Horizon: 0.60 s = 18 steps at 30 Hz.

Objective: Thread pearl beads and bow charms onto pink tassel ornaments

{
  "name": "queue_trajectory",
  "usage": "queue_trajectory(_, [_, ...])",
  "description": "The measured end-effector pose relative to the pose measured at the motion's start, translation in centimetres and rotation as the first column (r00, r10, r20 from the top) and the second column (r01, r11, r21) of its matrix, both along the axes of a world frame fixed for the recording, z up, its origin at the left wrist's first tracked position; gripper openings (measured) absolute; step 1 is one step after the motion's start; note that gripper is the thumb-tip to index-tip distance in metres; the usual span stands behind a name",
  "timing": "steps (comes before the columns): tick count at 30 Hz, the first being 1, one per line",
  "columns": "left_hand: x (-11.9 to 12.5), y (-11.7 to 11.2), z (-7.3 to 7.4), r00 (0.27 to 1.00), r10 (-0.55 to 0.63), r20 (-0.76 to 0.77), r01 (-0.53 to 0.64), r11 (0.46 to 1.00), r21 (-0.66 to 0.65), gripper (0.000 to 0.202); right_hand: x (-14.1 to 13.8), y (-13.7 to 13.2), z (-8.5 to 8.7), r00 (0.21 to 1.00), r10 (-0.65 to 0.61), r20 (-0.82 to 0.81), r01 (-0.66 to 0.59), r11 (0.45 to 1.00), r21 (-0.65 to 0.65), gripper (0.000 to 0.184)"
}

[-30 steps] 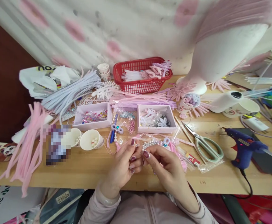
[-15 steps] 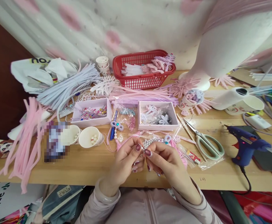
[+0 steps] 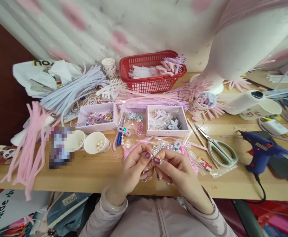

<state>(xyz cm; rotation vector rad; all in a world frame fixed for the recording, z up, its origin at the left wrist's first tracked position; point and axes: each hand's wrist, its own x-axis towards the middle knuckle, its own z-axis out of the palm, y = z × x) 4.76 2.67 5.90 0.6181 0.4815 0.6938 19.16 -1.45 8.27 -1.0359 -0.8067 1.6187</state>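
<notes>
My left hand [image 3: 136, 166] and my right hand [image 3: 172, 166] meet above the table's front edge, thumbs and forefingers pinched together. Whatever sits between the fingertips is small and mostly hidden; I cannot make it out. Right behind the fingers lie silvery pearl beads [image 3: 162, 148] and a pale loop with a blue gem [image 3: 176, 145]. Pink strands [image 3: 183, 153] spread beneath them. Left of these rests a lilac bow [image 3: 124, 131] with a blue gem, next to a blue pen [image 3: 119, 139].
Two white boxes [image 3: 167, 132] [image 3: 98, 126] hold beads and small ornaments. Paper cups [image 3: 95, 144] with beads stand to the left. Green-handled scissors [image 3: 222, 153] and a blue glue gun [image 3: 261, 151] lie right. Behind are a red basket [image 3: 151, 84] and bundled pipe cleaners [image 3: 74, 87].
Both hands stay pinched together in nearly the same spot, with only slight finger shifts. The camera view has moved a little.
</notes>
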Motion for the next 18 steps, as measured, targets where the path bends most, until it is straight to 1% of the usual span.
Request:
queue_trajectory(7, [-0.02,-0.25,0.39,1.000,0.003,-0.011,-0.003,1.000,0.017,0.031,-0.07,-0.19,-0.10,0.999,-0.045,-0.013,0.045,0.999,-0.010,0.037])
queue_trajectory(14, [0.00,-0.46,0.48,0.997,0.016,-0.070,-0.013,0.999,0.039,0.034,-0.17,-0.50,0.15,0.999,-0.045,0.022,0.045,0.999,-0.007,0.036])
queue_trajectory(18, [-0.08,-0.71,0.70,0.994,0.038,-0.107,-0.030,0.997,0.075,0.036,-0.16,-0.61,0.14,0.999,-0.047,0.028,0.047,0.999,-0.011,0.036])
